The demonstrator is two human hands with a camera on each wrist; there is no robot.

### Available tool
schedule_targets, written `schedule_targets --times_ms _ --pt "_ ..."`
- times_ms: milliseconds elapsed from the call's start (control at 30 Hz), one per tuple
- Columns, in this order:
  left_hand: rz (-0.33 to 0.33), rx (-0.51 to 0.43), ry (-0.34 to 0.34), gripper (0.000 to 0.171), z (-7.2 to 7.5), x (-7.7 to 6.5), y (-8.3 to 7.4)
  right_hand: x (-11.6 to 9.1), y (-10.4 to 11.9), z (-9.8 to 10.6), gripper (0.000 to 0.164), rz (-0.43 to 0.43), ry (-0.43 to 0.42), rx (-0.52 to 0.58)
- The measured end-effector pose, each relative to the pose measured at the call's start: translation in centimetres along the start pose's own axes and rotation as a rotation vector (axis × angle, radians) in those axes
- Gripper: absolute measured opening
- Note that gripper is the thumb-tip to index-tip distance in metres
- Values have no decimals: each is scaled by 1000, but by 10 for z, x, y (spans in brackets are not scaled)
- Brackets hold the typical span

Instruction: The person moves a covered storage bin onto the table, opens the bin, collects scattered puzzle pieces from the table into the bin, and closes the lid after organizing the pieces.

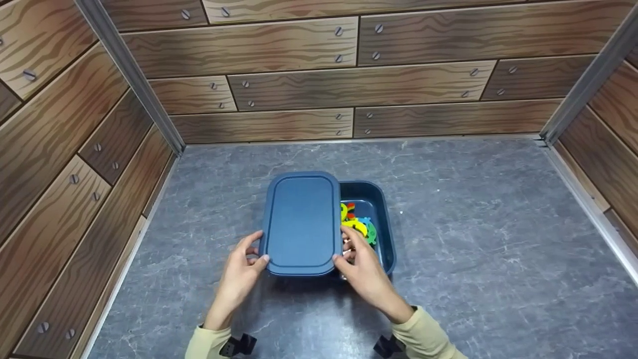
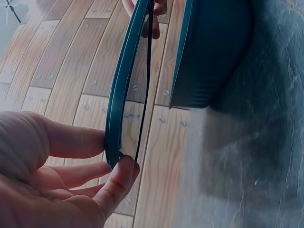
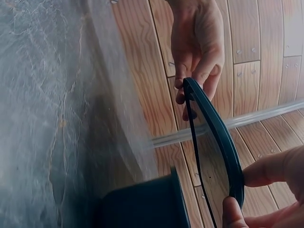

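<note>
A dark blue lid (image 1: 301,224) with rounded corners is held up between both hands, overlapping the left part of a matching box (image 1: 383,219) in the head view. The left hand (image 1: 240,269) pinches the lid's left edge near its front corner, thumb on top and fingers beneath. On the opposite edge, the right hand (image 1: 363,267) pinches it the same way. In the left wrist view, a gap separates the lid (image 2: 124,80) from the box (image 2: 216,52), and a thin dark strip (image 2: 146,90) sags below the lid. Colourful flat pieces (image 1: 356,228), yellow, green, red and blue, lie inside the box, partly hidden.
Grey marbled tabletop (image 1: 478,214) surrounds the box. Wood-patterned panels (image 1: 398,80) rise at the back and on both sides, joined by metal corner strips (image 1: 134,80). Dark wrist devices (image 1: 239,345) sit by the beige sleeves (image 1: 423,334).
</note>
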State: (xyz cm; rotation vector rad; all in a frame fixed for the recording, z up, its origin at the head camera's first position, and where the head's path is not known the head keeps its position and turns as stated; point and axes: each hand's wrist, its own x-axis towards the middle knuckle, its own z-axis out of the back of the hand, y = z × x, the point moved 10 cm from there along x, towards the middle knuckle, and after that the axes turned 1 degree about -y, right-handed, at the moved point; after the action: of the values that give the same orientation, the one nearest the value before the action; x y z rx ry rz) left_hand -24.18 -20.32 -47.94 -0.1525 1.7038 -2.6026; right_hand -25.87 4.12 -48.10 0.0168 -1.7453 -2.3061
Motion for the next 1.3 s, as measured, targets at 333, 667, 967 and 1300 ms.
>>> schedule_targets --times_ms 333,667,967,1300 --pt "-25 -17 50 53 -20 0 -8 -5 -9 23 64 -58 -39 -25" --pt "-77 -43 124 54 -40 0 -24 -13 -13 44 63 -102 -47 -7" --pt "-81 -15 175 54 -58 1 -33 -18 -17 64 62 -127 -116 -5" --pt "-117 -16 183 52 -78 5 -37 -23 -27 81 61 -157 -145 -110"
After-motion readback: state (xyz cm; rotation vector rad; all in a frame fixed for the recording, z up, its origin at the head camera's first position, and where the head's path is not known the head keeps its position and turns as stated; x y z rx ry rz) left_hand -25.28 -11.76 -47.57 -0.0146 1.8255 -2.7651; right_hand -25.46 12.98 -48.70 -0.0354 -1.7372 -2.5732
